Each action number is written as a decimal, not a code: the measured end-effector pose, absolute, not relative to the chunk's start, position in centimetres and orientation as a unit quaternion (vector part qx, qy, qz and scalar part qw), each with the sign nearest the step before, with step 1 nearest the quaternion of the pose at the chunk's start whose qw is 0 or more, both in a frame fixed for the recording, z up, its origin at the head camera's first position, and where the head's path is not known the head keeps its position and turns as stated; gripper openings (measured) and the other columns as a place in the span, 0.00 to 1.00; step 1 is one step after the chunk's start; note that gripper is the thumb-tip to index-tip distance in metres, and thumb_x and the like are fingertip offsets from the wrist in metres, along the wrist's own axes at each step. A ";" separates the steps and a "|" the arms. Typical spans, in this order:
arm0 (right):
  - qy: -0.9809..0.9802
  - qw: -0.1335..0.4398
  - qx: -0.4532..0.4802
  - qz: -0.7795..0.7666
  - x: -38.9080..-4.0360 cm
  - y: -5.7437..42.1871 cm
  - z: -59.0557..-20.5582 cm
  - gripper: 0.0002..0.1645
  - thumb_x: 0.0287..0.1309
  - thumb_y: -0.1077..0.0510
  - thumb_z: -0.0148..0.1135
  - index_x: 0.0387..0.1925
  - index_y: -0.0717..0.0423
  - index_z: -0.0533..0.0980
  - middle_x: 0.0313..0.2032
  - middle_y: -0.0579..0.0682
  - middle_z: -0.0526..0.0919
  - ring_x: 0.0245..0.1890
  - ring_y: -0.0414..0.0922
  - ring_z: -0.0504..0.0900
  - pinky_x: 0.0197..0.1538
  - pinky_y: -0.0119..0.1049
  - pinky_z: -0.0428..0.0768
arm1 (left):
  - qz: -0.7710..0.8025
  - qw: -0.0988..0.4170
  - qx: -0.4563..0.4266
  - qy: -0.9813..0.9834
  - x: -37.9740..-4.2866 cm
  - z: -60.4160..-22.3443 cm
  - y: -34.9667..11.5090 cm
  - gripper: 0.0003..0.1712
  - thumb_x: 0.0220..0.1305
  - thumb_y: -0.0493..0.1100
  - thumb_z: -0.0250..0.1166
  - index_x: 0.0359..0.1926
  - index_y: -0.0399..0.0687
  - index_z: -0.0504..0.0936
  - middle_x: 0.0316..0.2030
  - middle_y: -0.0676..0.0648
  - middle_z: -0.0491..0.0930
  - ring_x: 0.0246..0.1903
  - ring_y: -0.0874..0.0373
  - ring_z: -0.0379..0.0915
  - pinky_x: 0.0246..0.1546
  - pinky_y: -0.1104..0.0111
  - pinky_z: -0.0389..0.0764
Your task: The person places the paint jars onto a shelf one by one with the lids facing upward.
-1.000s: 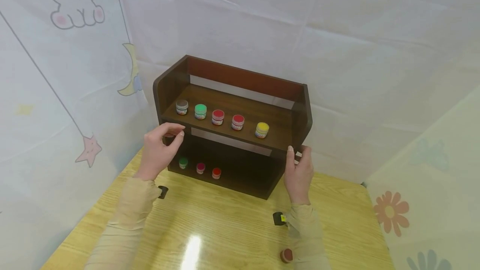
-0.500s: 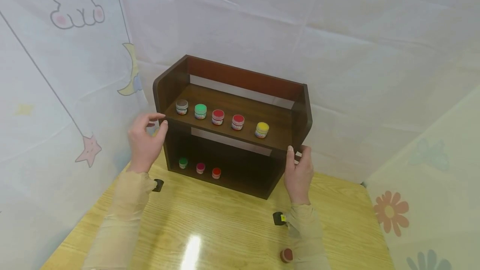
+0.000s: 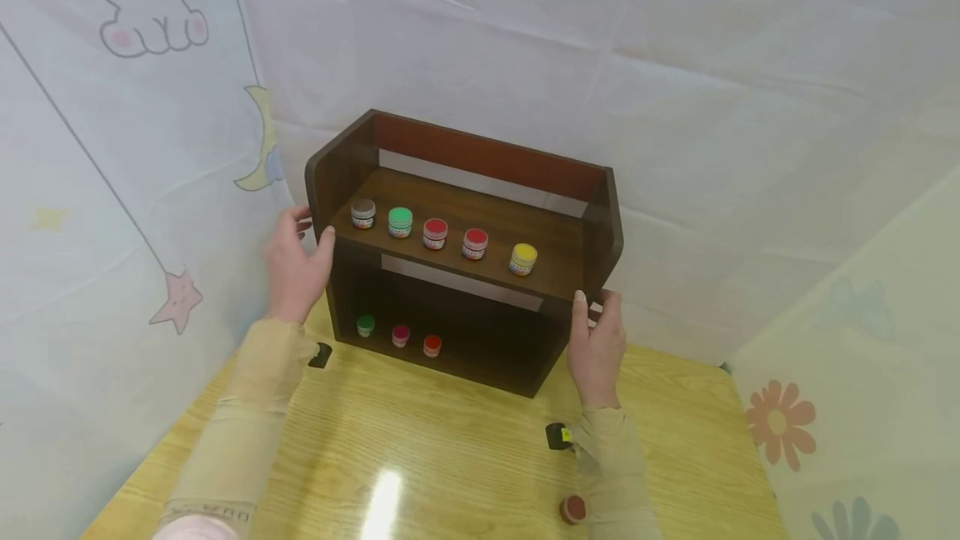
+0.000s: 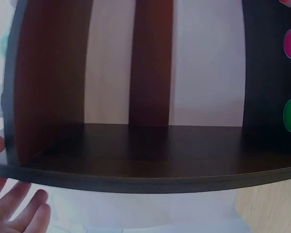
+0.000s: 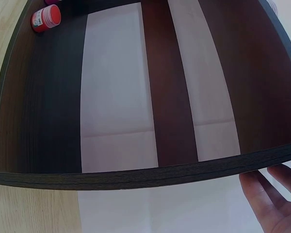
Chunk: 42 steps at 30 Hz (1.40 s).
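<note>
A dark brown two-tier wooden shelf (image 3: 495, 155) stands on the table. My left hand (image 3: 295, 277) holds its left side panel, thumb at the front edge and fingers along the outside. On the opposite side panel, my right hand (image 3: 597, 352) grips with its thumb in front and fingers behind, partly hidden. Several small paint jars line the upper board: brown (image 3: 363, 213), light green (image 3: 400, 222), two red (image 3: 435, 233), and yellow (image 3: 522, 259). Below sit a green jar (image 3: 365, 325), a magenta jar (image 3: 401, 336) and a red jar (image 3: 432, 346).
A brownish-red jar (image 3: 573, 509) lies on the wooden table (image 3: 450, 440) beside my right sleeve. Printed white cloth (image 3: 480, 23) hangs close behind the shelf and on both sides.
My left hand has moved left from in front of the shelf to its left side panel and taken hold there. The right hand, shelf and jars stay in place.
</note>
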State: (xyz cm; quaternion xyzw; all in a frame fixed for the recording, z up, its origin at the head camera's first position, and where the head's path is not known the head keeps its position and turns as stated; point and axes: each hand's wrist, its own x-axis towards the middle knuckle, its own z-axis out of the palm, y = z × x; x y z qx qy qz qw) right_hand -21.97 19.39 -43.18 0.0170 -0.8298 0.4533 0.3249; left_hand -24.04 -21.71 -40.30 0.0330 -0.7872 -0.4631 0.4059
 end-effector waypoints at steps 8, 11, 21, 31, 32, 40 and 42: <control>-0.829 0.323 0.017 0.457 -21.9 19.2 -43.2 0.24 0.75 0.44 0.55 0.52 0.63 0.71 0.49 0.63 0.80 0.44 0.62 0.84 0.46 0.56 0.81 | -0.459 0.361 0.064 -0.809 -25.0 -40.2 -21.7 0.19 0.72 0.44 0.59 0.56 0.34 0.75 0.50 0.32 0.82 0.44 0.37 0.83 0.50 0.48 0.79; -0.827 0.325 0.017 0.459 -21.9 19.2 -43.2 0.24 0.75 0.45 0.55 0.52 0.63 0.71 0.49 0.62 0.80 0.44 0.61 0.83 0.46 0.56 0.81 | -0.460 0.367 0.067 -0.806 -25.0 -40.1 -21.6 0.17 0.72 0.44 0.59 0.52 0.34 0.77 0.49 0.32 0.83 0.44 0.36 0.84 0.50 0.47 0.79; -0.827 0.322 0.014 0.460 -21.9 19.2 -43.2 0.24 0.75 0.44 0.55 0.52 0.63 0.71 0.50 0.63 0.80 0.44 0.61 0.83 0.46 0.57 0.80 | -0.453 0.364 0.078 -0.810 -24.9 -40.0 -21.6 0.15 0.74 0.43 0.58 0.51 0.34 0.78 0.50 0.31 0.83 0.46 0.36 0.83 0.51 0.47 0.80; -0.848 0.250 0.019 0.468 -21.4 20.5 -42.6 0.31 0.74 0.38 0.54 0.58 0.61 0.68 0.55 0.61 0.78 0.47 0.60 0.82 0.49 0.55 0.79 | -0.443 0.356 0.087 -0.818 -25.1 -39.7 -21.3 0.16 0.74 0.43 0.58 0.53 0.34 0.77 0.51 0.31 0.82 0.46 0.35 0.83 0.50 0.45 0.80; -0.851 0.240 0.020 0.467 -21.3 20.6 -42.6 0.32 0.74 0.38 0.54 0.59 0.61 0.68 0.55 0.61 0.77 0.48 0.60 0.82 0.50 0.56 0.79 | -0.442 0.355 0.087 -0.819 -25.1 -39.6 -21.2 0.16 0.74 0.43 0.58 0.53 0.34 0.77 0.51 0.31 0.82 0.46 0.34 0.83 0.50 0.45 0.80; -0.868 0.202 0.034 0.452 -20.3 21.6 -42.1 0.30 0.75 0.39 0.53 0.58 0.61 0.70 0.56 0.61 0.78 0.48 0.60 0.81 0.52 0.57 0.77 | -0.446 0.352 0.089 -0.818 -25.0 -39.7 -21.3 0.17 0.75 0.43 0.57 0.54 0.34 0.77 0.51 0.31 0.82 0.47 0.34 0.82 0.51 0.45 0.80; -0.870 0.203 0.037 0.447 -20.2 21.8 -42.1 0.29 0.75 0.40 0.53 0.57 0.60 0.71 0.55 0.60 0.79 0.47 0.60 0.82 0.51 0.56 0.77 | -0.445 0.356 0.088 -0.817 -25.1 -39.7 -21.3 0.17 0.75 0.44 0.57 0.54 0.34 0.77 0.51 0.31 0.82 0.46 0.35 0.82 0.50 0.46 0.80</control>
